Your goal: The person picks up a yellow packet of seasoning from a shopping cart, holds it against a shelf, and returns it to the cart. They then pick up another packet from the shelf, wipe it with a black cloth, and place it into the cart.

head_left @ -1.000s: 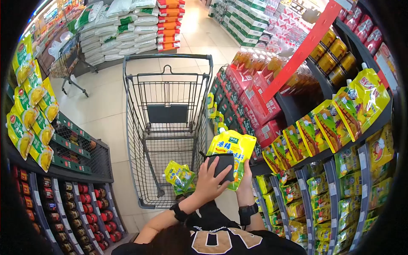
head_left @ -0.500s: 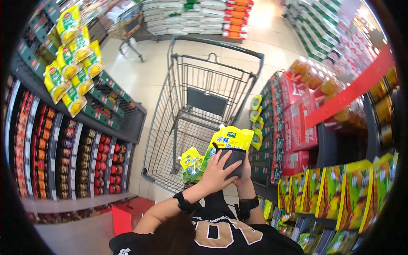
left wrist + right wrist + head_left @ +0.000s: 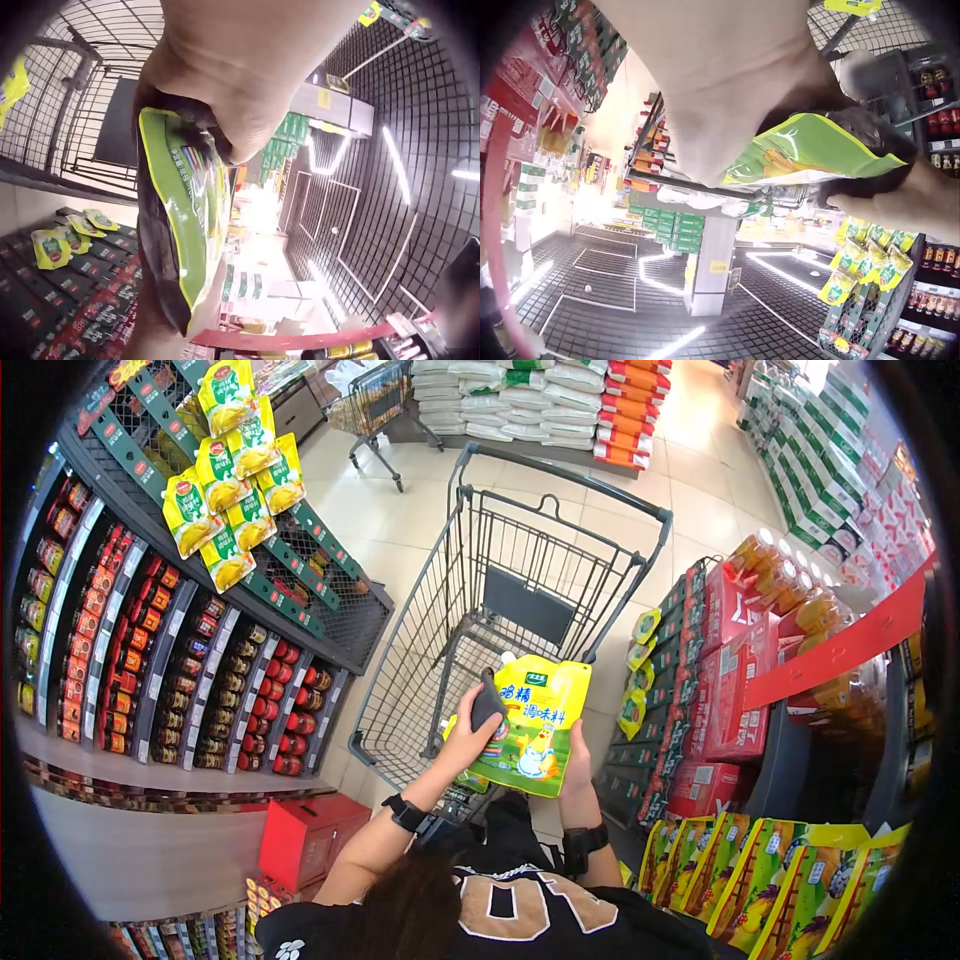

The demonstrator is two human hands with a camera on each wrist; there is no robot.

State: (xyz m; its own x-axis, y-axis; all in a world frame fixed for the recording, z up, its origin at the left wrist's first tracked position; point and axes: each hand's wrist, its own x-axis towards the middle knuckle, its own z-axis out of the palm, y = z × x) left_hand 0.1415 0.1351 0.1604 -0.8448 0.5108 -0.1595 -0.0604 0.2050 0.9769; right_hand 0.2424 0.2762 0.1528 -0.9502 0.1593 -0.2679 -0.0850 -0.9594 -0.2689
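In the head view a yellow and green pouch (image 3: 535, 735) with a spout is held up in front of the torso. My right hand (image 3: 576, 765) grips its right edge. My left hand (image 3: 468, 735) grips a dark grey pouch-like item (image 3: 487, 700) against the pouch's left side. Both wrist views show the green lower part of the pouch, in the left wrist view (image 3: 184, 202) and in the right wrist view (image 3: 802, 150), with dark material beside it. Fingertips are partly hidden behind the items.
A wire shopping cart (image 3: 525, 585) stands just ahead, partly behind the pouch. Jar shelves (image 3: 190, 670) and hanging yellow packets (image 3: 232, 480) are on the left. Red boxes (image 3: 728, 700) and a row of yellow pouches (image 3: 740, 870) line the right. A red box (image 3: 310, 840) is at lower left.
The left hand has shifted left with the dark item, uncovering the front of the yellow pouch. The head view has turned, so the cart and left shelves appear farther right.
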